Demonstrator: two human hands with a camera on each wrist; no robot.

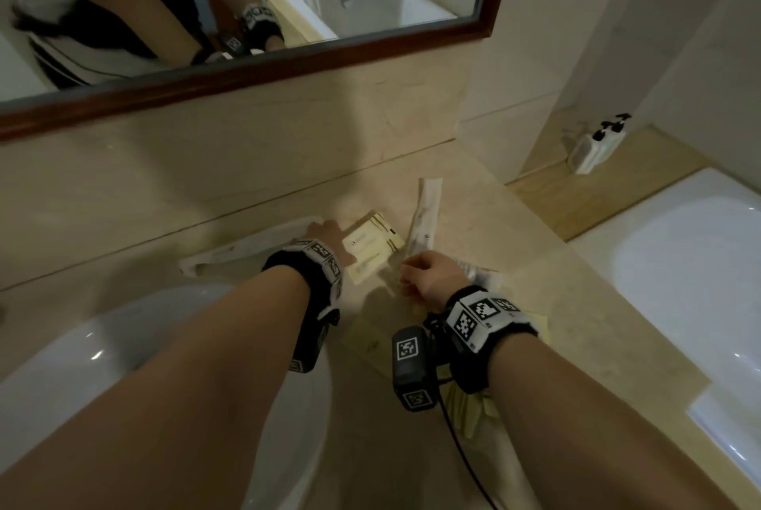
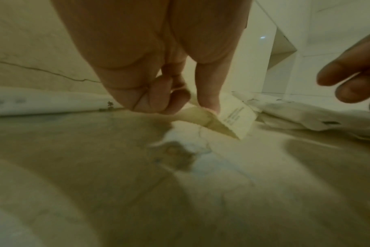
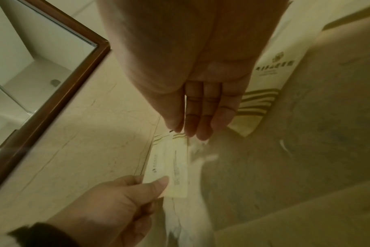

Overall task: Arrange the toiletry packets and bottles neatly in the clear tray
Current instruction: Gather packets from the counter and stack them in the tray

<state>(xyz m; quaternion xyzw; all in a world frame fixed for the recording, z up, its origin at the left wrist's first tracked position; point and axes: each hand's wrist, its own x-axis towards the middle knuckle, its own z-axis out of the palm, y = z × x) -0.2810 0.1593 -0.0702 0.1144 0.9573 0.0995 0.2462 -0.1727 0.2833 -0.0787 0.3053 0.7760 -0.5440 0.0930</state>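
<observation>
My left hand (image 1: 329, 231) pinches a small stack of cream toiletry packets (image 1: 370, 252) by one end, between thumb and fingers, and their far end rests on the marble counter (image 1: 514, 246). The left wrist view shows this pinch (image 2: 192, 103) on the packets (image 2: 235, 120). My right hand (image 1: 412, 275) hovers just right of them, holding nothing. Seen from the right wrist, its fingers (image 3: 192, 132) are straight above the packets (image 3: 175, 163). A long white packet (image 1: 426, 213) lies behind. Another long white packet (image 1: 247, 248) lies left. A cream packet with a logo (image 3: 272, 73) lies under my right wrist.
A white sink basin (image 1: 82, 365) is set in the counter at the near left. A wood-framed mirror (image 1: 288, 69) hangs on the wall behind. To the right are a white bathtub (image 1: 679, 262) and pump bottles (image 1: 597, 143) on its ledge. A cable hangs from my right wrist camera (image 1: 412, 365).
</observation>
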